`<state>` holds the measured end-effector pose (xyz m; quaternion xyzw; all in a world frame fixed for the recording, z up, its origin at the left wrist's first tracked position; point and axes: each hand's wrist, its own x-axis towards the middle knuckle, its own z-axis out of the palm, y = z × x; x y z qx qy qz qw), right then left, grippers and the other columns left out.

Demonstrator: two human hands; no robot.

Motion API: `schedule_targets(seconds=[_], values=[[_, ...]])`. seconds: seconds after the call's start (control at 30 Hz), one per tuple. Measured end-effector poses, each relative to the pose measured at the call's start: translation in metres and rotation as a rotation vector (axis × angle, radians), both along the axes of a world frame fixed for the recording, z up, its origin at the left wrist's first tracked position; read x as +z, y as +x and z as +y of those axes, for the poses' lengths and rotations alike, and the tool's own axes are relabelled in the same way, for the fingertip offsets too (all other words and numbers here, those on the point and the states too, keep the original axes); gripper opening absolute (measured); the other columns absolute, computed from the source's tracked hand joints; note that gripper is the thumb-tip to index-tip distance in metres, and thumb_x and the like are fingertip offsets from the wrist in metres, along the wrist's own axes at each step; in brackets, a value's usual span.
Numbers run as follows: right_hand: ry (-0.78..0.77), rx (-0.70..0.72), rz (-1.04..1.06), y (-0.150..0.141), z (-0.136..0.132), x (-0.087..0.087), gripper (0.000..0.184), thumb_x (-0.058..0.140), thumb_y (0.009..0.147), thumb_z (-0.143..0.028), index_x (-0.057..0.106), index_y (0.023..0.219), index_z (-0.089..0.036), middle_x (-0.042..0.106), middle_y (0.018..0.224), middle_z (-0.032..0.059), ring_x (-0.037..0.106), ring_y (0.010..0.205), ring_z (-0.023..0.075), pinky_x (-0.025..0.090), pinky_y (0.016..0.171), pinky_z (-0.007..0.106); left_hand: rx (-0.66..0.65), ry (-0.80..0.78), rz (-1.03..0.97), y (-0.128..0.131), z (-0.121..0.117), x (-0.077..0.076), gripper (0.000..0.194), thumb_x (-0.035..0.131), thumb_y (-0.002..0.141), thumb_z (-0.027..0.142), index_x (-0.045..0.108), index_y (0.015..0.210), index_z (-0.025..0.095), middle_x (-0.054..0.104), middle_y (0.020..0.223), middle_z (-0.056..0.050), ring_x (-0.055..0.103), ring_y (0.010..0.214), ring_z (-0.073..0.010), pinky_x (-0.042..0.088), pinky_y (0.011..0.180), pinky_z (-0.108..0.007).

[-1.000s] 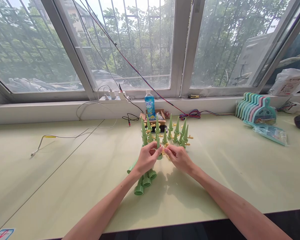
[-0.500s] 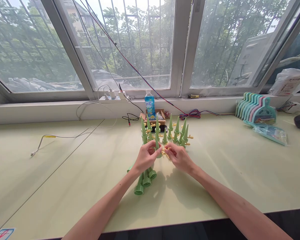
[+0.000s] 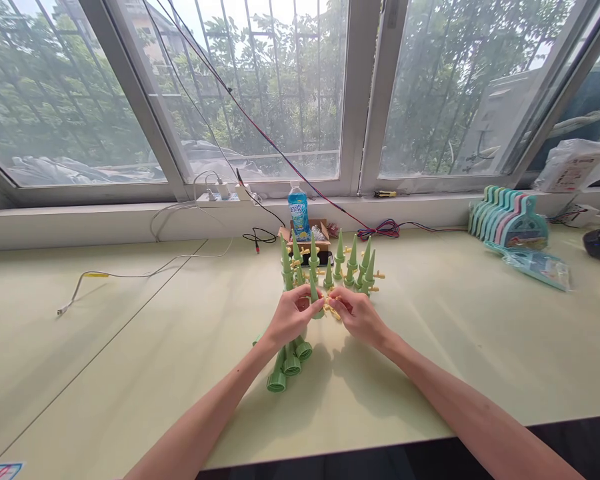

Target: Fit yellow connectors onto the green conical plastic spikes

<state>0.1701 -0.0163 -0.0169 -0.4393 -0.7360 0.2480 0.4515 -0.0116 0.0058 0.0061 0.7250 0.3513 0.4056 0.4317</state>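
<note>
Pinched upright in my left hand (image 3: 289,317) is a green cone-shaped watering spike (image 3: 314,293). My right hand (image 3: 356,312) grips a small yellow valve (image 3: 329,302) at the spike's right side; the fingers hide most of it, so I cannot tell how far it sits in the spike. Loose yellow valves (image 3: 335,313) lie on the table just under my right fingers. Behind my hands stand several green spikes (image 3: 351,260), many with yellow valves sticking out sideways. More green spikes (image 3: 277,375) lie below my left wrist, their open threaded ends toward me.
A blue-labelled bottle (image 3: 299,213), a small cardboard box (image 3: 325,233) and a dark phone (image 3: 325,258) are behind the spikes. White cable (image 3: 145,272) crosses the table's left side. Teal and pink fan-shaped boards (image 3: 513,217) stand at the right, and coiled wire (image 3: 380,230) lies near the sill.
Both hands stay nearly in place, still holding the spike and the valve together. The view has shifted very slightly.
</note>
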Motion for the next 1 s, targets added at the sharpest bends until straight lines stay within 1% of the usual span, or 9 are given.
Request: schedule_targets(seconds=[0.27, 0.43, 0.6, 0.7, 1.0], values=[[-0.002, -0.007, 0.006, 0.0, -0.0002, 0.0006, 0.025, 0.043, 0.094, -0.036, 0.051, 0.077, -0.019, 0.035, 0.056, -0.005, 0.03, 0.052, 0.0103, 0.027, 0.048, 0.022, -0.013, 0.008, -0.01, 0.0002, -0.0004, -0.0022, 0.027, 0.067, 0.082, 0.039, 0.065, 0.091, 0.014, 0.054, 0.07, -0.001, 0.042, 0.056, -0.0083, 0.03, 0.047, -0.02], [0.001, -0.002, 0.011, -0.0001, 0.0001, 0.0015, 0.028, 0.042, 0.094, -0.036, 0.047, 0.072, -0.019, 0.036, 0.057, -0.0045, 0.03, 0.052, 0.0101, 0.026, 0.049, 0.023, -0.005, 0.03, -0.002, 0.0005, -0.0025, -0.0002, 0.025, 0.067, 0.082, 0.038, 0.065, 0.09, 0.015, 0.054, 0.07, -0.001, 0.042, 0.055, -0.0079, 0.031, 0.047, -0.02], [0.013, -0.005, -0.002, -0.0006, 0.0011, 0.0026, 0.032, 0.041, 0.095, -0.037, 0.044, 0.068, -0.019, 0.035, 0.056, -0.0045, 0.03, 0.052, 0.0099, 0.025, 0.049, 0.023, -0.012, 0.039, -0.002, 0.0016, -0.0041, 0.0008, 0.024, 0.066, 0.083, 0.036, 0.065, 0.09, 0.014, 0.055, 0.071, -0.002, 0.044, 0.057, -0.0086, 0.034, 0.049, -0.021], [0.013, -0.006, -0.01, -0.0008, 0.0008, 0.0032, 0.034, 0.04, 0.095, -0.037, 0.043, 0.067, -0.019, 0.036, 0.056, -0.0044, 0.03, 0.051, 0.0098, 0.025, 0.049, 0.024, -0.001, 0.043, 0.002, 0.0021, -0.0046, 0.0009, 0.023, 0.066, 0.083, 0.036, 0.065, 0.088, 0.014, 0.054, 0.07, -0.001, 0.044, 0.057, -0.0087, 0.035, 0.049, -0.021], [0.024, -0.016, -0.025, -0.0009, 0.0005, 0.0021, 0.036, 0.039, 0.096, -0.038, 0.041, 0.065, -0.019, 0.035, 0.057, -0.0039, 0.029, 0.052, 0.01, 0.024, 0.049, 0.024, 0.01, 0.047, 0.013, 0.0014, -0.005, -0.0009, 0.024, 0.066, 0.082, 0.038, 0.065, 0.09, 0.015, 0.055, 0.069, -0.001, 0.045, 0.056, -0.0094, 0.037, 0.051, -0.022]])
